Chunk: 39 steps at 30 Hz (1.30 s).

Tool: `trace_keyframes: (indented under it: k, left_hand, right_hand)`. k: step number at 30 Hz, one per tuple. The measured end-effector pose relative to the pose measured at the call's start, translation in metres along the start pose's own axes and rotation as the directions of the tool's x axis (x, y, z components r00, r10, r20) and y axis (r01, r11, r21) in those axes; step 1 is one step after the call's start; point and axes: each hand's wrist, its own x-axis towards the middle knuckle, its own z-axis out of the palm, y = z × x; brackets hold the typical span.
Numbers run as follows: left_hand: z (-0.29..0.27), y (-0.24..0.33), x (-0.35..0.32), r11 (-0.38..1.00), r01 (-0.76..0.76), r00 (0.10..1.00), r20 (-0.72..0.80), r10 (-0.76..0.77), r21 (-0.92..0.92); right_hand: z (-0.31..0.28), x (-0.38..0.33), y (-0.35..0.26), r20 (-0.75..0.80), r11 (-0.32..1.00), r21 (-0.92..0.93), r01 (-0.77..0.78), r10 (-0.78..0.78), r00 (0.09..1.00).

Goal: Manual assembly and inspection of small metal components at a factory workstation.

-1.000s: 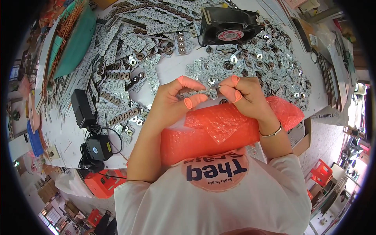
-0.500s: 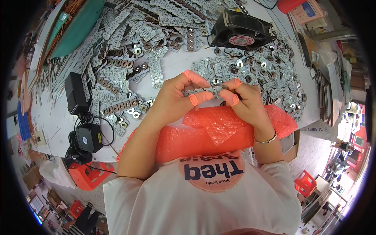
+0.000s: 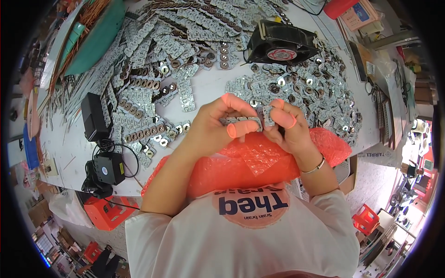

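Orange finger cots cover fingertips on both hands. My left hand [image 3: 209,126] pinches a short strip of small metal plates [image 3: 235,120] between thumb and fingers. Right beside it, my right hand [image 3: 293,127] closes on a small metal plate [image 3: 267,116], tilted upward at the strip's right end. Whether the plate and strip still touch is hard to tell. Both hands are above a red bubble-wrap roll [image 3: 245,160] at the table's near edge. Just beyond them lies a pile of loose metal plates [image 3: 301,88], some with round brown parts.
More plate strips [image 3: 157,41] cover the far left of the white table [image 3: 204,85]. A black fan [image 3: 282,41] stands at the back. Black power adapters with cables [image 3: 107,167] lie on the left, near a green basin [image 3: 95,44]. Scissors [image 3: 371,88] rest at right.
The strip stretched between both hands before. Now my right hand has turned, and the plate in it stands tilted beside the left-hand strip. Both hands sit slightly nearer to me.
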Motion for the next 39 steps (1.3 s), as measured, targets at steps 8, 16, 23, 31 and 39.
trace_keyframes:
  k: [8, 16, 23, 31, 39]
  left_hand:
    - [-0.001, -0.006, 0.003, 0.703, -0.420, 0.880, 0.069, 0.470, 0.574]
    - [0.004, -0.005, 0.010, 0.680, -0.396, 0.852, -0.030, 0.523, 0.616]
    - [0.007, -0.009, 0.001, 0.689, -0.350, 0.876, -0.039, 0.481, 0.635]
    - [0.006, -0.016, 0.004, 0.732, -0.393, 0.890, 0.030, 0.455, 0.556]
    - [0.001, -0.015, 0.013, 0.778, -0.252, 0.958, 0.037, 0.283, 0.575]
  right_hand:
    - [-0.005, -0.002, 0.006, -0.035, 0.721, -0.633, 0.283, -0.392, 0.919]
    - [-0.002, 0.004, 0.002, -0.123, 0.786, -0.580, 0.213, -0.343, 0.931]
    - [0.000, 0.006, 0.007, -0.185, 0.791, -0.586, 0.175, -0.341, 0.922]
    - [-0.014, -0.002, -0.009, -0.121, 0.495, -0.864, 0.092, -0.381, 0.917]
    - [-0.008, 0.005, -0.017, -0.064, 0.278, -0.952, 0.125, -0.583, 0.810]
